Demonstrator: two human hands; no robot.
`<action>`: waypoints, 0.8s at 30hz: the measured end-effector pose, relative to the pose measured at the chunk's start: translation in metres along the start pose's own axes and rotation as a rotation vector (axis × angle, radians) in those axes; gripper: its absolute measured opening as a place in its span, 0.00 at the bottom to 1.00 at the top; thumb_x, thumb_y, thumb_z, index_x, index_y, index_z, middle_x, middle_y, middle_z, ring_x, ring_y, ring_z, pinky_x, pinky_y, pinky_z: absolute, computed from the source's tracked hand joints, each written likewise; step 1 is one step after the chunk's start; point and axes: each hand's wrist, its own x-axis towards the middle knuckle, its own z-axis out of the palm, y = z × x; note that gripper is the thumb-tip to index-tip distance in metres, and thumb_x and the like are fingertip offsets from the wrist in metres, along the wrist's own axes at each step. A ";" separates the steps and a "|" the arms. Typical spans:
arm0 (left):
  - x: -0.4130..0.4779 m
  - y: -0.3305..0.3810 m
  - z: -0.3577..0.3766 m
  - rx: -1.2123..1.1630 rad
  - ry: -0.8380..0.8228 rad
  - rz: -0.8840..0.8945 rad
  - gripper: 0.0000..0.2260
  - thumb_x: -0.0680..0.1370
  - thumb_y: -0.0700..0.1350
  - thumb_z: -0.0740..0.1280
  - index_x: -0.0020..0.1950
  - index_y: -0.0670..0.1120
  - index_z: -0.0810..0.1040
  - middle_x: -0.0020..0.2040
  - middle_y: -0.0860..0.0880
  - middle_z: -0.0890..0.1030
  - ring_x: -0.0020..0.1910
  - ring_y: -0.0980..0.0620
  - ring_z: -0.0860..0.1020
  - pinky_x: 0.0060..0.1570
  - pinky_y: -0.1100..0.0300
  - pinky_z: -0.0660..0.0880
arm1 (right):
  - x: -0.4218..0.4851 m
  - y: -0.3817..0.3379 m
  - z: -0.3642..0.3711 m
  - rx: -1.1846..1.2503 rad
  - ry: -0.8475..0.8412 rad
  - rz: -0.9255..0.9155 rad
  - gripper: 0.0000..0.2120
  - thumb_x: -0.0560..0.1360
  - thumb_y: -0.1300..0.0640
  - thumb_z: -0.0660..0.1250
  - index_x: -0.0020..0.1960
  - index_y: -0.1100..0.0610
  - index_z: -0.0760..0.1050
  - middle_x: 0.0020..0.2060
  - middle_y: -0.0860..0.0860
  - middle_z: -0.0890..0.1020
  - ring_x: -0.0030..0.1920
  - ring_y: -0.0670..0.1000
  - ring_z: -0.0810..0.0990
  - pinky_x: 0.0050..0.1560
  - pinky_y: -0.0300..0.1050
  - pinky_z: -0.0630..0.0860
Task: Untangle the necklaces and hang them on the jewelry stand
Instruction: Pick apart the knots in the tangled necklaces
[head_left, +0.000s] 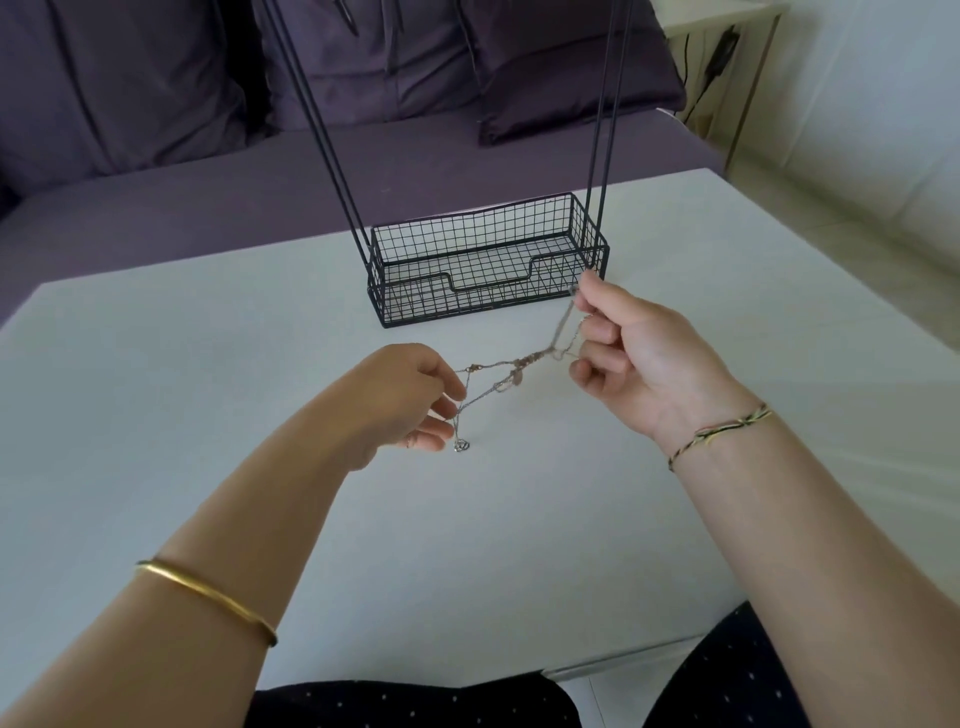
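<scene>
The tangled necklaces (493, 388), thin silver and gold-toned metal chains, hung stretched in the air between my two hands, just above the middle of the white table (208, 364).

Nearest me, my left forearm wore a plain gold bangle (208, 597) and my right wrist a thin braided thread bracelet (722, 431). My left hand (410, 400) was turned palm down, its thumb and fingertips pinching one end of the chains. A small silver ring-shaped pendant (461, 445) dangled just below it, close to the table top. My right hand (634, 358) was held higher and a little farther out, palm toward me. Its thumb and forefinger pinched a loop of chain up high, and its lower fingers curled beside the strands. The chains met in a knotted clump (535, 357), nearer my right hand than my left.

I judged this to be the untangling step, with the hanging not yet begun. The next move called for slackening the pull so the clump could loosen, then teasing one strand free with my fingertips rather than tugging harder.

Beyond my hands stood the black wire jewelry stand (488, 260), a mesh basket base with thin rods rising out of view, so I could not see its hanging bars. Behind the table lay a purple cushioned sofa (363, 171).
</scene>
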 end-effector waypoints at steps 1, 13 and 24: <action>0.000 0.000 0.000 0.003 -0.011 0.002 0.13 0.80 0.34 0.55 0.46 0.42 0.78 0.50 0.42 0.79 0.43 0.48 0.81 0.37 0.61 0.79 | 0.000 0.000 0.000 -0.011 -0.007 -0.004 0.10 0.76 0.53 0.66 0.37 0.54 0.74 0.22 0.44 0.66 0.18 0.43 0.58 0.35 0.38 0.69; -0.002 0.000 0.006 0.146 -0.017 0.063 0.18 0.70 0.59 0.70 0.48 0.46 0.76 0.47 0.45 0.83 0.51 0.46 0.80 0.41 0.57 0.70 | -0.005 -0.003 0.005 0.120 -0.169 -0.029 0.05 0.76 0.63 0.62 0.43 0.61 0.77 0.33 0.53 0.79 0.18 0.43 0.58 0.33 0.37 0.76; -0.001 0.002 0.011 0.157 0.025 0.145 0.06 0.77 0.45 0.66 0.42 0.48 0.82 0.44 0.46 0.81 0.45 0.48 0.80 0.37 0.62 0.68 | -0.005 -0.007 0.002 -0.036 -0.080 -0.055 0.08 0.75 0.65 0.61 0.46 0.57 0.78 0.28 0.51 0.77 0.18 0.43 0.59 0.19 0.33 0.59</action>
